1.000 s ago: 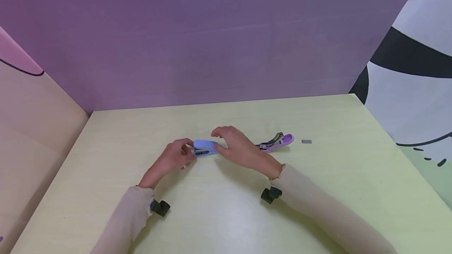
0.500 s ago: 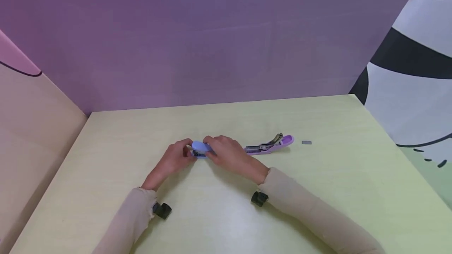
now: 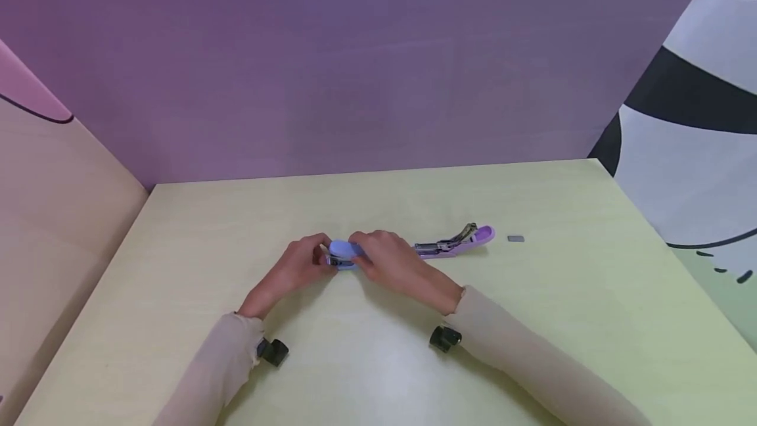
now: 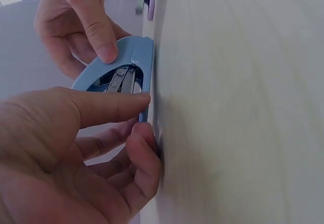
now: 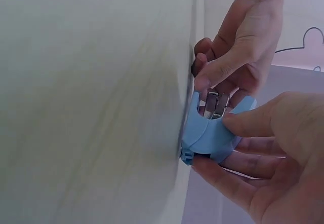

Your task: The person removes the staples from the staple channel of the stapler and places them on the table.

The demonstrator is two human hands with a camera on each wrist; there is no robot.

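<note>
A light-blue stapler [image 3: 343, 248] lies on the table between both hands. My left hand [image 3: 303, 263] pinches its left end; in the left wrist view the thumb presses the edge of the stapler's base [image 4: 145, 84]. My right hand [image 3: 393, 263] holds the other end, thumb on the near side and fingers on the far side, hiding that part in the head view. Through the stapler's side opening, metal inner parts [image 5: 216, 105] show in the right wrist view. The handle and base stand apart at the left end.
Right of my right hand lies a purple stapler [image 3: 481, 236], folded open with its metal magazine exposed. Further right is a small grey strip [image 3: 516, 238], like a row of staples. A purple wall [image 3: 378, 71] rises behind the table [image 3: 236, 215].
My right hand has come down and left onto the blue stapler and taken hold of it, uncovering more of the purple stapler. The left hand stays at the blue stapler's left end.
</note>
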